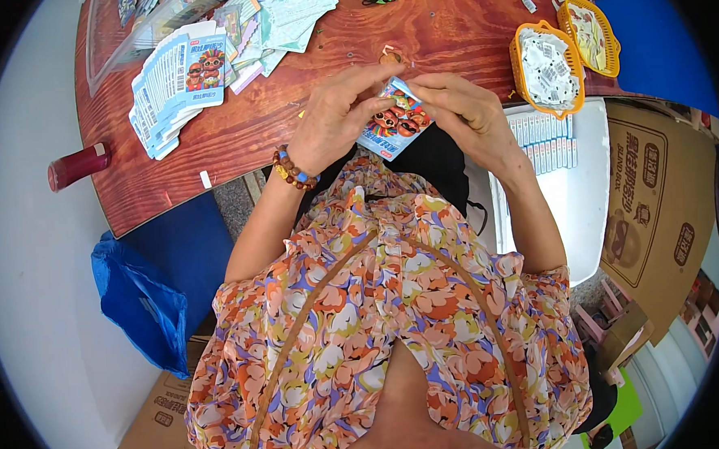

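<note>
A small light-blue printed carton [389, 142] with red cartoon figures is held over my lap, at the table's near edge. My left hand [339, 116], with a beaded bracelet on the wrist, grips it from the left, the thumb lying across its upper part. On the other side my right hand [469, 119] has its fingers closed at the carton's upper right corner. The carton's far end is partly hidden by the fingers. To the left, a fanned stack of flat cartons [204, 74] in the same print lies on the table.
Two orange baskets [517, 66] of small packets stand at the far right. Below them, a white tray [544, 215] holds rows of little boxes. Loose paper sheets [298, 16] and a clear bin [134, 43] are at the far left. A dark red cylinder [80, 167] sits by the left edge.
</note>
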Available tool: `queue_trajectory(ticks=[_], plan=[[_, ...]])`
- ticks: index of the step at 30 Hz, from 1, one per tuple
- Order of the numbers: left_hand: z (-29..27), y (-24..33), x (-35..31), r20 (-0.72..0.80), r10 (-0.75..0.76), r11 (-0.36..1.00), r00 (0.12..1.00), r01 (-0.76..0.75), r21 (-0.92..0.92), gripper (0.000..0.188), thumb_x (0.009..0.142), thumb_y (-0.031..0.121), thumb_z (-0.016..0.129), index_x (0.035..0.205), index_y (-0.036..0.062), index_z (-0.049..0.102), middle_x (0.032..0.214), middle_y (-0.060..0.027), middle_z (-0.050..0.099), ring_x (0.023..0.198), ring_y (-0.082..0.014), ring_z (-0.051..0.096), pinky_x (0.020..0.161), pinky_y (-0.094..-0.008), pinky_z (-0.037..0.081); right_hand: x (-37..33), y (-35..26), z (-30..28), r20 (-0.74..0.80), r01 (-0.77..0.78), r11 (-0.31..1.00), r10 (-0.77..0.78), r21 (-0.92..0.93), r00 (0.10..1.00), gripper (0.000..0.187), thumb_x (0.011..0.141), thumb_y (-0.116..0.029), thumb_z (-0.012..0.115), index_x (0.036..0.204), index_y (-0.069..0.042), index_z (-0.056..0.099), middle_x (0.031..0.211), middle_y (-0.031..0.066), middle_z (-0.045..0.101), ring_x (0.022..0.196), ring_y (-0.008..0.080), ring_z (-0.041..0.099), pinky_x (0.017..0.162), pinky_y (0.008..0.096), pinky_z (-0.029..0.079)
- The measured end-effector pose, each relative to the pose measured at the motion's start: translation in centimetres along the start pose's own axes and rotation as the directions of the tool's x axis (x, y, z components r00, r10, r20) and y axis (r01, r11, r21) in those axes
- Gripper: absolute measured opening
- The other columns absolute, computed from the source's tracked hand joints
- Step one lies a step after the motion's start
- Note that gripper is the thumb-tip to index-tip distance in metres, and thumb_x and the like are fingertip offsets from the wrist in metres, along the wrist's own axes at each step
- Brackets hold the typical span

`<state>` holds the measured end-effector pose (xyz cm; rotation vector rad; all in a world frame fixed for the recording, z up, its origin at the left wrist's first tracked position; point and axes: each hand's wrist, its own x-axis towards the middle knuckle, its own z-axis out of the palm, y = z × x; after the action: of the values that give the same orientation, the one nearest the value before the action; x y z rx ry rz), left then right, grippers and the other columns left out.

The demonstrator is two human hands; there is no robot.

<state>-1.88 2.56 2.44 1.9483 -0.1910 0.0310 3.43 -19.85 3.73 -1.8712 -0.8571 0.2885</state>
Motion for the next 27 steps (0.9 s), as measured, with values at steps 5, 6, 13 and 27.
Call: queue_trajectory(ticks=[5,6,13,27], plan=[[1.6,-0.9,-0.8,-0.065,-0.143,0.984,0.988,0.135,-0.12,0.032,0.087,0.008,0.07,0.119,0.0065,0.067,0.09,-0.0078,0.068,0.078,-0.0168,0.065,0.068,-0.0287,0.052,-1.4,0.9,1.7,-0.083,-0.028,1.0,0.027,-0.008,0.996,0.031,0.091,-0.004,0.065,0.121,0.0,0.066,0.12,0.0138,0.067,0.109,0.0241,0.066,0.092,0.0309,0.052],[1.9,-0.8,-0.9,-0.06,-0.144,0.983,0.988,0.136,-0.122,0.032,0.087,0.008,0.07,0.119,0.0065,0.067,0.09,-0.0078,0.068,0.078,-0.0168,0.065,0.068,-0.0287,0.052,-1.6,1.1,2.1,-0.133,-0.003,0.999,-0.003,-0.044,0.991,0.032,0.09,-0.008,0.068,0.122,-0.001,0.066,0.119,0.0137,0.068,0.106,0.0261,0.068,0.089,0.0309,0.053],[2.9,-0.8,-1.2,-0.118,-0.222,0.948,0.968,0.186,-0.257,0.036,0.089,0.007,0.069,0.125,0.009,0.066,0.086,-0.0039,0.065,0.078,-0.0107,0.062,0.069,-0.026,0.051,-2.7,1.3,3.7,-0.199,-0.274,0.835,0.407,0.478,0.892,0.037,0.091,0.002,0.063,0.127,-0.001,0.063,0.128,0.0135,0.063,0.118,0.02,0.06,0.099,0.0317,0.049],[4.2,0.3,-0.7,0.03,-0.22,0.869,0.975,0.21,-0.449,0.042,0.088,0.007,0.071,0.129,0.0054,0.061,0.099,-0.0056,0.064,0.077,-0.0117,0.061,0.068,-0.0259,0.05,-2.6,1.0,1.5,-0.165,-0.182,0.724,0.38,0.665,0.91,0.039,0.091,0.002,0.064,0.13,0.002,0.058,0.12,0.0124,0.065,0.108,0.0164,0.064,0.093,0.0295,0.053]])
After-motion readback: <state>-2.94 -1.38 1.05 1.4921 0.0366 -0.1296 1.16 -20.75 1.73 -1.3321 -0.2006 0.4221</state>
